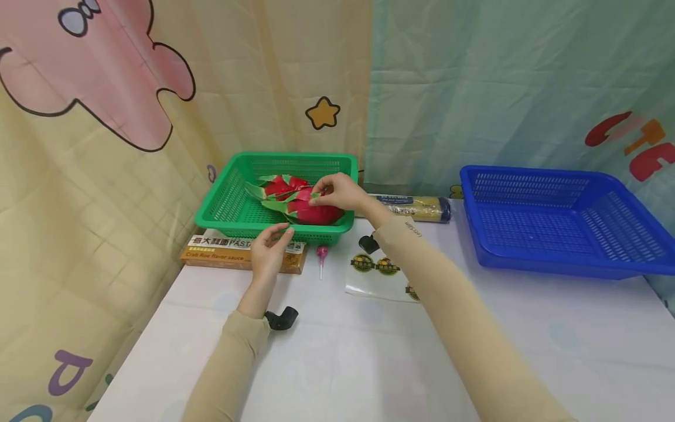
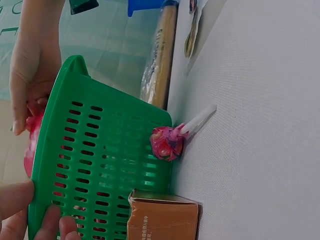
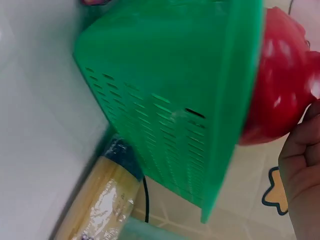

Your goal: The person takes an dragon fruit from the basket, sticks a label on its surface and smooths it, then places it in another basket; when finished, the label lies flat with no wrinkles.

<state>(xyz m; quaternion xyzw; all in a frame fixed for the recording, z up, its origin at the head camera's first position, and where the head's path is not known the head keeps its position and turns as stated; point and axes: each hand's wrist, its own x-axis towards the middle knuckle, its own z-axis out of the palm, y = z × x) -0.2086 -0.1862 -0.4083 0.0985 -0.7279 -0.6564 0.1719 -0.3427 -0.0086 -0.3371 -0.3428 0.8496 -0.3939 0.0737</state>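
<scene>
Red dragon fruits (image 1: 315, 214) with green leafy tips lie in a green plastic basket (image 1: 276, 157). My right hand (image 1: 340, 190) reaches over the basket and pinches at the upper side of the front dragon fruit; the fruit's smooth red skin (image 3: 277, 80) bulges above the rim in the right wrist view. At the basket's near side, my left hand (image 1: 269, 252) grips the rim, thumb on one side and fingers against the slotted wall (image 2: 95, 150).
Below the basket lie a pasta box (image 1: 242, 258) and a pink lollipop (image 1: 322, 253). Behind my right forearm are a pack of spaghetti (image 1: 422, 208) and a clear sheet with round stickers (image 1: 364, 281). A blue basket (image 1: 527, 266) stands at the right. Curtains hang behind.
</scene>
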